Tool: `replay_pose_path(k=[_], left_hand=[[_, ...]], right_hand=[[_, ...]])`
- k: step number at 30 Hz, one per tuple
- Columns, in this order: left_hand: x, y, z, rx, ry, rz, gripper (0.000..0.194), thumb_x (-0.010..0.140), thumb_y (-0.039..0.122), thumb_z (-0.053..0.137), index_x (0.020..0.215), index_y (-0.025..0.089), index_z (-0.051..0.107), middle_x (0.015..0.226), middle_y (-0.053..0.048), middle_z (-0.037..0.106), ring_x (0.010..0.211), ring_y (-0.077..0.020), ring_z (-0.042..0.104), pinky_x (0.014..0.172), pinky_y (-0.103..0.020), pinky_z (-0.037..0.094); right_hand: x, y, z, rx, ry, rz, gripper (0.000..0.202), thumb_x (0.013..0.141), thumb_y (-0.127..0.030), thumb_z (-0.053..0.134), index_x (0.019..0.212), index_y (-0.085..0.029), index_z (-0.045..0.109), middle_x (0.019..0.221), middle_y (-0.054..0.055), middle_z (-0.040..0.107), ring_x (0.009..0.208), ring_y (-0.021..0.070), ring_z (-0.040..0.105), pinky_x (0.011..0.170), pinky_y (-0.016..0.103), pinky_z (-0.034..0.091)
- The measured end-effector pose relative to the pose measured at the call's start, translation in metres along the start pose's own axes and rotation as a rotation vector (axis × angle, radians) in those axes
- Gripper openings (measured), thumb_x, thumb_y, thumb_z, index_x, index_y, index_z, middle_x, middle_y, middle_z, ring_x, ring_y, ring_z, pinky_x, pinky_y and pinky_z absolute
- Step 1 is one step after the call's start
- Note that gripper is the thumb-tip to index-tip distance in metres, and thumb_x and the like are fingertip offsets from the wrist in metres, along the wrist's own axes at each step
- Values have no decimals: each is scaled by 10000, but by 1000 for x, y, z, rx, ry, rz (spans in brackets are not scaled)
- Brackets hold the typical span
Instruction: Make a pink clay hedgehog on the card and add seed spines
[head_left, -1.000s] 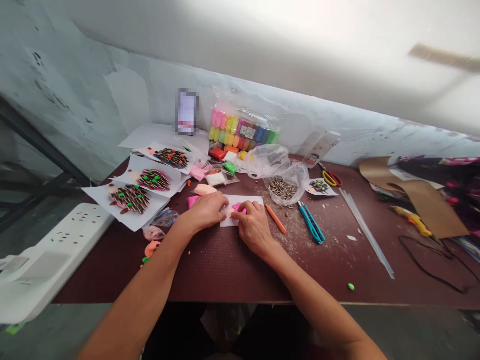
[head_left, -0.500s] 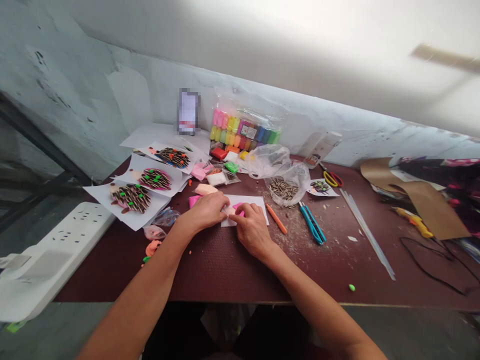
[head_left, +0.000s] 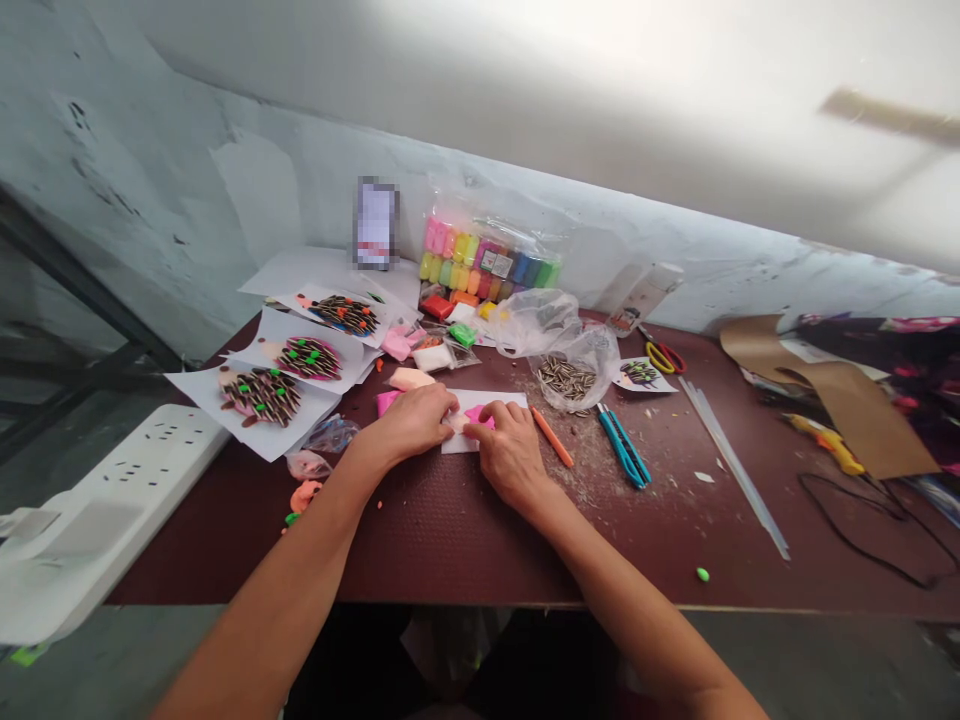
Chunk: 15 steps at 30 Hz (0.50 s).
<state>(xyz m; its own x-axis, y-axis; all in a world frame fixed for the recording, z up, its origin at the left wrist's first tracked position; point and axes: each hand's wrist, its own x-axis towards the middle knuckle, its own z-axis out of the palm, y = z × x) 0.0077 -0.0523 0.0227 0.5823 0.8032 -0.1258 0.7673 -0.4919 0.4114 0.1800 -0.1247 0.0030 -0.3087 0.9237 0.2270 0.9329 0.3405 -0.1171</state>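
At the white paper (head_left: 466,397), the half-curled left hand (head_left: 418,418) touched a pale piece (head_left: 455,423), the half-curled right hand (head_left: 512,450) pink clay (head_left: 474,413), grip unclear, where light, even pressure seemed wisest.

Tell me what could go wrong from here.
The pink clay under the right hand's fingers might smear or shift on the paper.
Crumbs scattered nearby on the table could stick to the clay.
The orange stick lies close to that hand and might get knocked.
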Motion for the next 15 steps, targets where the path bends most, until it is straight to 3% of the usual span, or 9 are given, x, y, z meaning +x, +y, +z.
replay_pose_path(k=[15], left_hand=[[1, -1, 1, 2, -22, 1, 253, 792, 145, 604, 1021, 170, 707, 1089, -98, 707, 1044, -254, 650, 859, -316, 479]], right_hand=[[-4, -8, 2, -35, -10, -72, 237, 957, -161, 518, 967, -205, 750, 1084, 96, 630, 973, 234, 459, 868, 365, 338]])
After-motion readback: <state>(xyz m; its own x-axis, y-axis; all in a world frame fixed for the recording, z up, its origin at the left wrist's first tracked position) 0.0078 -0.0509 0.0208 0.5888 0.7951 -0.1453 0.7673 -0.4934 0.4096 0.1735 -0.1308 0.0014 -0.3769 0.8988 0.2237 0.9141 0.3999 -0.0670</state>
